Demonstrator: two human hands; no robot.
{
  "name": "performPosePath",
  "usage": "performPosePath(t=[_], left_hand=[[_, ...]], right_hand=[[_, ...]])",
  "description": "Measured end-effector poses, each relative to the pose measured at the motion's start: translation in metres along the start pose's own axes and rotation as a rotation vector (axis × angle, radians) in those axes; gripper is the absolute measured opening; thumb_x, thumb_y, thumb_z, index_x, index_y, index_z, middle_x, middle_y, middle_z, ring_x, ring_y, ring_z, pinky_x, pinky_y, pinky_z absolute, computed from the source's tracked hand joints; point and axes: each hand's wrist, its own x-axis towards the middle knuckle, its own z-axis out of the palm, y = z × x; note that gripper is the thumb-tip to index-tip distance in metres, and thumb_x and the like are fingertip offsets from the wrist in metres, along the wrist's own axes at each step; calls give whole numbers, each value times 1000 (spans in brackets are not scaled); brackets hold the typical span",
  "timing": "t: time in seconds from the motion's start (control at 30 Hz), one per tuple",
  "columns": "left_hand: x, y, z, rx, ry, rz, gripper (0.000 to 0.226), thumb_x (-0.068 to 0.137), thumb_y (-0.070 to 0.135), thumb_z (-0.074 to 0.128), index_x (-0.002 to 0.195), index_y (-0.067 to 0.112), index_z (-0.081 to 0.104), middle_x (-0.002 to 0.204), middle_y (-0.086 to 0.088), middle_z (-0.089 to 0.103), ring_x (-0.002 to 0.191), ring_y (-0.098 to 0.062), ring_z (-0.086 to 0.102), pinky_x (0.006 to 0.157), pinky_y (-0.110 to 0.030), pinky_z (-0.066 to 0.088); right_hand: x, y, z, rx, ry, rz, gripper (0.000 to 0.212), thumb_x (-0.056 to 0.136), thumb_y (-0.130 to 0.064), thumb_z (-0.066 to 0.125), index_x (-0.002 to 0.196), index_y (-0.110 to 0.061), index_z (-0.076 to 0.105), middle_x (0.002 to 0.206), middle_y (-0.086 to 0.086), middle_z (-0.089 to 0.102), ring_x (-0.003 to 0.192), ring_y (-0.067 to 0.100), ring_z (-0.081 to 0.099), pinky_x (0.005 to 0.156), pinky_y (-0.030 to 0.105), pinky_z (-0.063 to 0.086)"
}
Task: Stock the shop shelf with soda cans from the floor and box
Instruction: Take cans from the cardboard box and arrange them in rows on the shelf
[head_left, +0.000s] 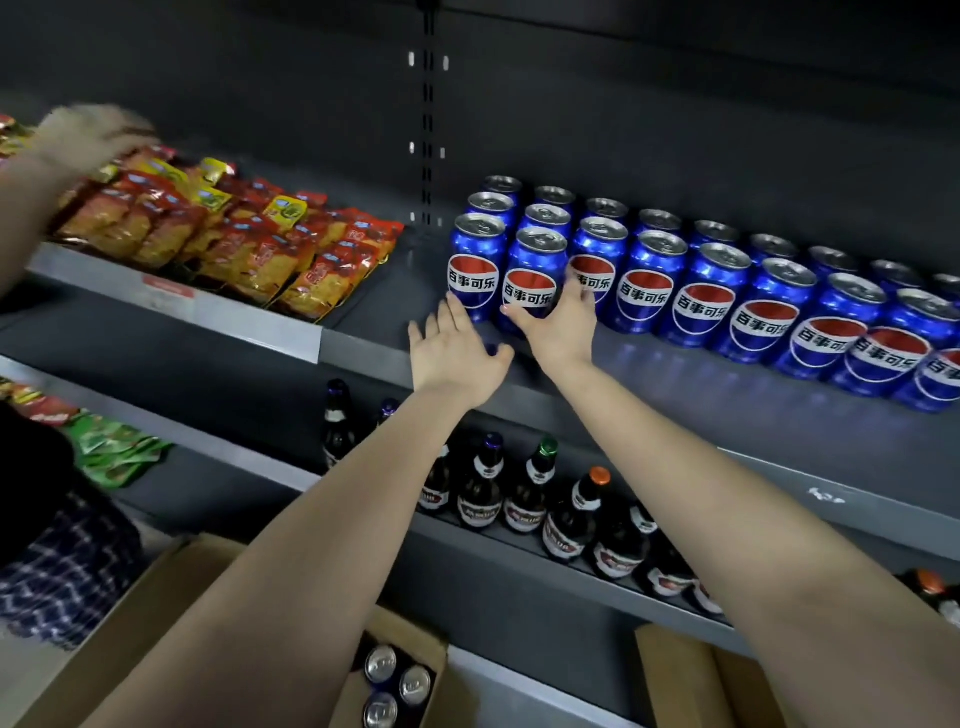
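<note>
The right hand (561, 327) closes its grip round the lower part of a soda can (535, 280), second from the left in the front row on the shelf (675, 405), thumb on one side and fingers on the other, probably to square it with its neighbours. The left hand (457, 353) has its grip spread, fingertips at the foot of the end can (474, 260), apparently as a stop. More cans (382, 665) stand in the box (421, 644) below.
</note>
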Motion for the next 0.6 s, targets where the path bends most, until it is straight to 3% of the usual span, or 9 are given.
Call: performPosePath(t=[0.13, 0.27, 0.4, 0.5, 0.6], left_hand=[[-7, -8, -6, -36, 10, 84, 83, 94, 52, 34, 149, 0, -2, 158, -14, 5, 146, -27, 5, 118, -43, 0], [-45, -57, -13, -193, 146, 174, 68, 97, 35, 42, 150, 7, 11, 158, -8, 12, 147, -22, 5, 119, -36, 2], [-87, -123, -16, -184, 181, 91, 61, 92, 26, 52, 146, 10, 29, 154, -8, 26, 144, -24, 17, 118, -41, 9], [-120, -171, -14, -202, 197, -79, 59, 89, 25, 54, 143, 12, 35, 152, -8, 29, 141, -28, 24, 116, -45, 18], [-161, -222, -2, -188, 164, -237, 60, 88, 23, 57, 142, 12, 35, 152, -9, 29, 140, -29, 26, 114, -43, 21]], right_hand=[[-16, -8, -2, 50, 103, -38, 90, 78, -36, 73, 145, -8, 20, 145, 16, 27, 132, 29, 33, 104, 32, 33], [-56, -33, 1, 71, 221, -395, 64, 88, -32, 61, 139, -5, 33, 141, 16, 35, 131, 24, 33, 102, 17, 25], [-116, -53, 40, 77, 22, -673, 48, 87, -22, 62, 128, -1, 46, 129, 17, 47, 123, 19, 36, 105, 17, 24], [-167, -53, 81, 104, -216, -685, 44, 88, -22, 61, 126, -2, 49, 127, 14, 49, 121, 21, 43, 103, 20, 32], [-216, -34, 123, 113, -348, -662, 43, 87, -24, 59, 121, 0, 52, 123, 15, 51, 118, 22, 46, 102, 24, 35]])
